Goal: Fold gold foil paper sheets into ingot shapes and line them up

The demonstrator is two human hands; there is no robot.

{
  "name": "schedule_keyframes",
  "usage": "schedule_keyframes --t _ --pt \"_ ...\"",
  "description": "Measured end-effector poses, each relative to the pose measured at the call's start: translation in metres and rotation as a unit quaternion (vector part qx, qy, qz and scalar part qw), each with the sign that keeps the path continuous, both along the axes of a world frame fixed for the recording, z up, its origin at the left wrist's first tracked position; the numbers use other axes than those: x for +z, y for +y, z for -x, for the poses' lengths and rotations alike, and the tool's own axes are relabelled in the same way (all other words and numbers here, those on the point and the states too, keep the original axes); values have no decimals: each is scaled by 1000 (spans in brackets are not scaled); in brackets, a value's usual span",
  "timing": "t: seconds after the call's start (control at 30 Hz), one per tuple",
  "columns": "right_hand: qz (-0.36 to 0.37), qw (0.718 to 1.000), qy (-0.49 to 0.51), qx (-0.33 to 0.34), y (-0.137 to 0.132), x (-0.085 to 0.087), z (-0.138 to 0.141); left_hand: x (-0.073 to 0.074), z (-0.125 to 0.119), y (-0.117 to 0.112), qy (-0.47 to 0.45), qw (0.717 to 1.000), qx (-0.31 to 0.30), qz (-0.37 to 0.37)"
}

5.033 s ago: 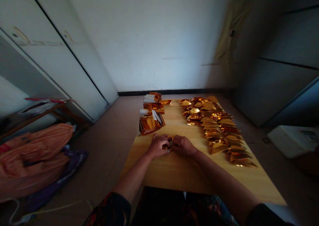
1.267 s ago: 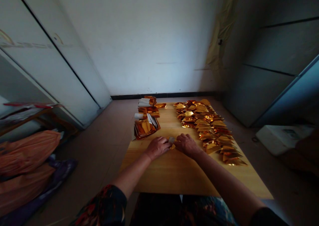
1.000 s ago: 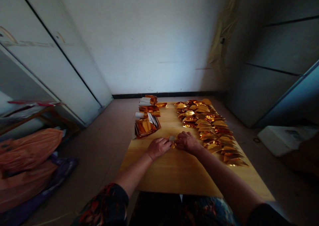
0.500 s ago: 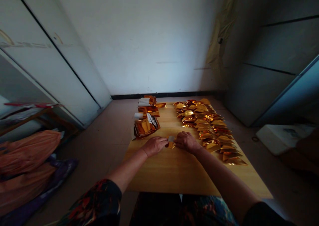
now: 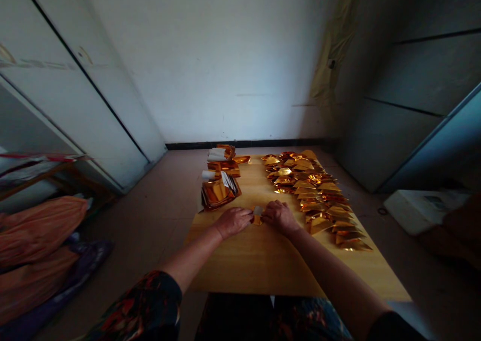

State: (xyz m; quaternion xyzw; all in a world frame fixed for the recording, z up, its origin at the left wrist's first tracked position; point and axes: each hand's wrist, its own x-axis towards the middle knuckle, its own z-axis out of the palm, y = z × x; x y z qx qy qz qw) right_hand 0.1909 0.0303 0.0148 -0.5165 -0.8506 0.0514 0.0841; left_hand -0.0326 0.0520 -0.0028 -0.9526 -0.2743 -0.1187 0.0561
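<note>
My left hand and my right hand rest on the wooden board, fingertips meeting at a small folded gold foil piece. A white paper tab sticks up from that piece. My fingers hide most of it. Left of my hands lie stacks of gold foil sheets with white paper among them. Right of my right hand, rows of folded gold foil pieces run along the board's length.
A white wall stands beyond the board. White cabinet doors rise at left, with orange sacks and purple cloth on the floor. A white box sits on the floor at right.
My hands have moved from cupping the foil piece closely to either side of it, and the white tab now shows above it. My view has shifted slightly.
</note>
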Motion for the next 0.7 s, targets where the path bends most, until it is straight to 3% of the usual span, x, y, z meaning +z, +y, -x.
schedule_keyframes --t 0.13,0.33,0.5,0.7 --pt "4 1000 -9 -17 -2 1 3 1 -1 -5 13 999 -9 -37" --pt "-34 998 -38 23 -7 3 4 0 -4 -5 4 997 -2 -72" --pt "-52 997 -41 50 -10 2 1 -1 -2 -2 -3 998 4 -59" --pt "-24 998 -21 53 -6 -2 -3 1 6 4 -6 998 -46 -31"
